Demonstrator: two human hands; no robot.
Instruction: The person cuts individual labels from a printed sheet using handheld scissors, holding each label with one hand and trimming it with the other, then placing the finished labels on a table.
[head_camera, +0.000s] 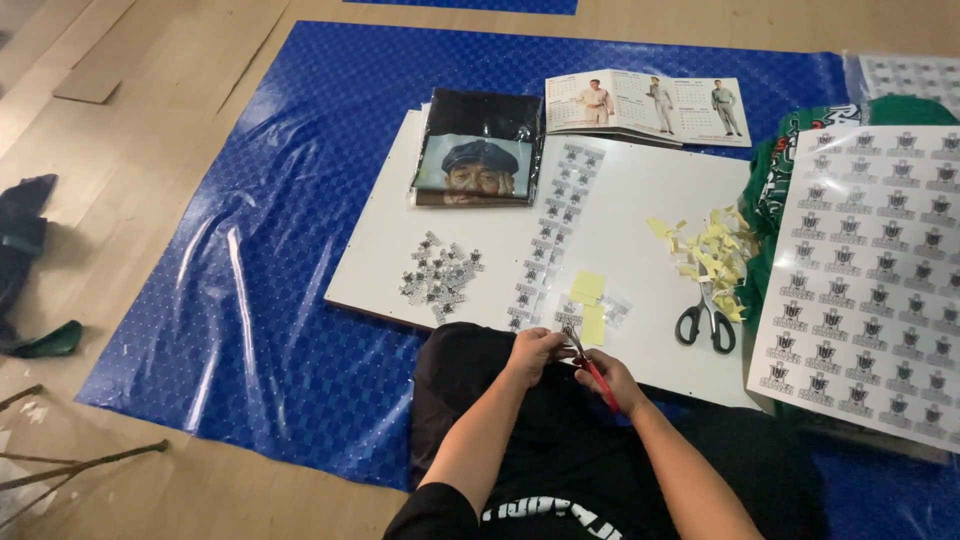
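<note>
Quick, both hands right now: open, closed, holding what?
Left hand: closed, pinching a small black-and-white printed sticker piece.
Right hand: closed on red-handled scissors.

Sticker strip (566, 322): a small printed piece with black-and-white emblems, pinched at its near end by the left hand (533, 352), lying at the near edge of the white board.
Red-handled scissors (592, 368): gripped in the right hand (612, 381), red handles toward the person, dark blades slanting up and left to meet the strip.
Contact: blade tips touch the strip just beside the left fingers; the cut itself is too small to make out.
</note>
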